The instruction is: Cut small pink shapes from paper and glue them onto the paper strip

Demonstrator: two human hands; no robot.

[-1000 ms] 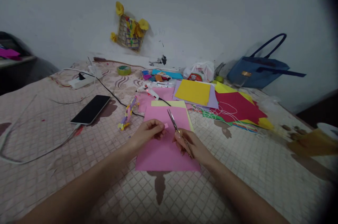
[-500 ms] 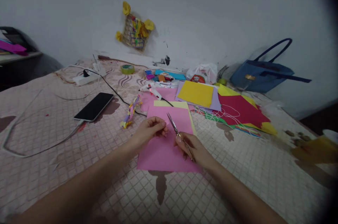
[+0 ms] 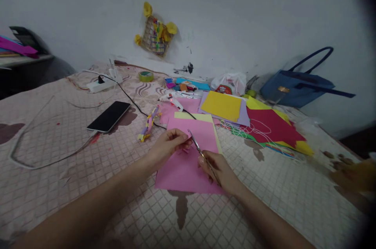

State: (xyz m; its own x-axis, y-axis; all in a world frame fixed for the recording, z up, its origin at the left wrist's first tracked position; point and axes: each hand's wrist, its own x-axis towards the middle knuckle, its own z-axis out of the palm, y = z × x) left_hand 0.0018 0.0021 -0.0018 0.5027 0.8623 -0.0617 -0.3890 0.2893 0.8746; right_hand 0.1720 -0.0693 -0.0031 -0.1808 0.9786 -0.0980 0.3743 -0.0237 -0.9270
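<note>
Scissors (image 3: 197,146) | head view: centre of frame, gripped in the curled right hand (image 3: 219,168), tips just beside a small pink paper piece (image 3: 188,134) | left hand (image 3: 169,143): thumb and fingertips pinching that piece | pink sheet (image 3: 185,174) beneath, lower centre

No legible lettering, numbers or labels.

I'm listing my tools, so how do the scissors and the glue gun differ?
The scissors are in the grip of the right hand; the glue gun lies unheld. The scissors have metallic blades; the glue gun's body is mostly white. The glue gun has a dark cord; the scissors have none.
</note>
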